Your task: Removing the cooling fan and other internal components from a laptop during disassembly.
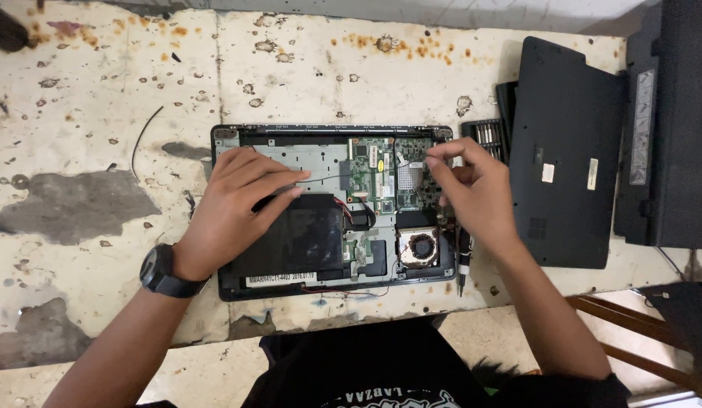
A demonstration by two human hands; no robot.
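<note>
An opened laptop base [230,283] lies bottom-up on a stained white table [101,98], showing a green circuit board [381,177], a black battery [298,238] and a copper fan [420,247]. My left hand [241,196] rests flat on the laptop's left half, fingers spread toward the board; a black watch [160,272] is on that wrist. My right hand [475,189] hovers over the board's right edge, thumb and forefinger pinched together on something too small to make out.
A black laptop bottom cover [566,151] lies to the right, with a second black laptop part [668,128] beyond it. A screwdriver bit set [487,134] sits by the cover. A screwdriver [462,264] lies at the laptop's right edge. A loose wire [143,136] lies at the left.
</note>
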